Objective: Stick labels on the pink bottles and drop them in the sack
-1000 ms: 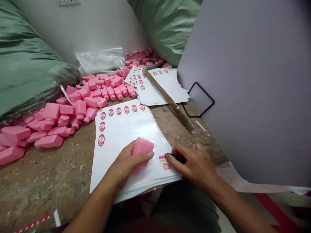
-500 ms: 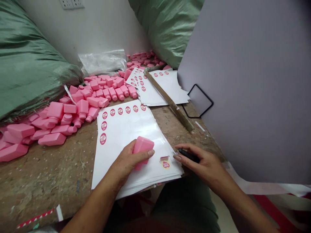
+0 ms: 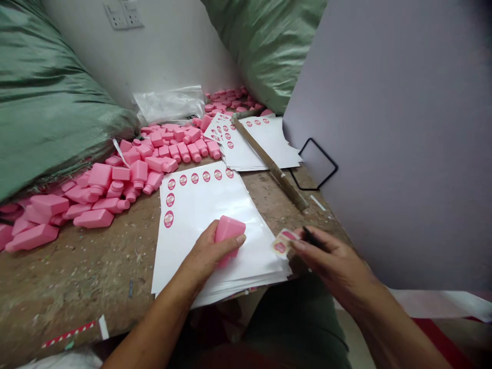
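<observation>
My right fingers (image 3: 303, 246) are closed on a black tool handle (image 3: 313, 239) and pinch a small oval pink-and-cream label (image 3: 283, 242), tilted, its print too small to read. To their left, just past the gap, my left hand (image 3: 207, 251) grips a pink plastic bottle (image 3: 229, 229), long axis pointing away from me, against a stack of white label sheets (image 3: 207, 202) on the worn desk (image 3: 77, 271). More pink bottles (image 3: 107, 177) lie beyond.

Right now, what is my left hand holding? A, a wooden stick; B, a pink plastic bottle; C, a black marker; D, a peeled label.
B: your left hand grips the pink plastic bottle over the stack of label sheets, while the peeled label is at your right hand.
</observation>
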`<state>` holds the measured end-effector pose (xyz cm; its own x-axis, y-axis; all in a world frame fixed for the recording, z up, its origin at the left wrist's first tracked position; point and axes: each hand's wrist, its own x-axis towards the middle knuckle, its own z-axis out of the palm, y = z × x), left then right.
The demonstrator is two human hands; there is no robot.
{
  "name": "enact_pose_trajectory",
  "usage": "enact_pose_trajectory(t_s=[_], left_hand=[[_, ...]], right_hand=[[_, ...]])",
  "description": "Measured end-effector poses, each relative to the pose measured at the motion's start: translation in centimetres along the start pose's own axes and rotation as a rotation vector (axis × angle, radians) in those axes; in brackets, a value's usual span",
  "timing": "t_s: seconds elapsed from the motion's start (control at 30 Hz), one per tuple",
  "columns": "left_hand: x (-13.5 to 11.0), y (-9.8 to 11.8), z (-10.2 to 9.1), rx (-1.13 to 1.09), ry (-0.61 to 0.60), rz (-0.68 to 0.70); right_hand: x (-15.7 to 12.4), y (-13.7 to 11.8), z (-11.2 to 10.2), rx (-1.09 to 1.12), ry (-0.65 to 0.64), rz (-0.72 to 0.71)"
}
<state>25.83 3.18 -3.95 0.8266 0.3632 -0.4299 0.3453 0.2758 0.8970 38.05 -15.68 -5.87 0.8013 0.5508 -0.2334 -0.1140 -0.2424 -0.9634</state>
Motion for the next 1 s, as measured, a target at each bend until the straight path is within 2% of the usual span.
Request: enact_pose_trajectory(t_s=[0.07,0.1,0.2,0.3,0.4,0.57,1.0], left_hand=[[-0.2,0.0,0.1,-0.01,0.027,0.016],[-0.4,0.0,0.2,-0.033,0.036,0.034],[-1.4,0.0,0.6,-0.212,-0.006,0.059],[-2.7,-0.2,1.2,-0.479,-0.093,-0.01],[-3.6,-0.9,1.5,-0.641,-0.073,-0.041],[-4.0,-1.6,1.5,-0.659,0.03,-0.034],[-3.7,-1.9,1.4,-0.619,0.038,-0.029]], right_hand=[[-0.5,-0.6,-0.1,0.096,0.058,-0.01],[-0.7,-0.9,0.0,0.098,0.041,-0.024],[-1.4,-1.7,1.2,0.027,-0.081,-0.065],[-1.7,-2.5,3.1,0.005,-0.212,-0.062],[-1.5,-3.2,4.8,-0.005,-0.309,-0.059],[-0.9,-3.9,6.2,-0.105,-0.333,-0.069],[-0.4,-3.4,6.3,-0.236,-0.353,-0.124]])
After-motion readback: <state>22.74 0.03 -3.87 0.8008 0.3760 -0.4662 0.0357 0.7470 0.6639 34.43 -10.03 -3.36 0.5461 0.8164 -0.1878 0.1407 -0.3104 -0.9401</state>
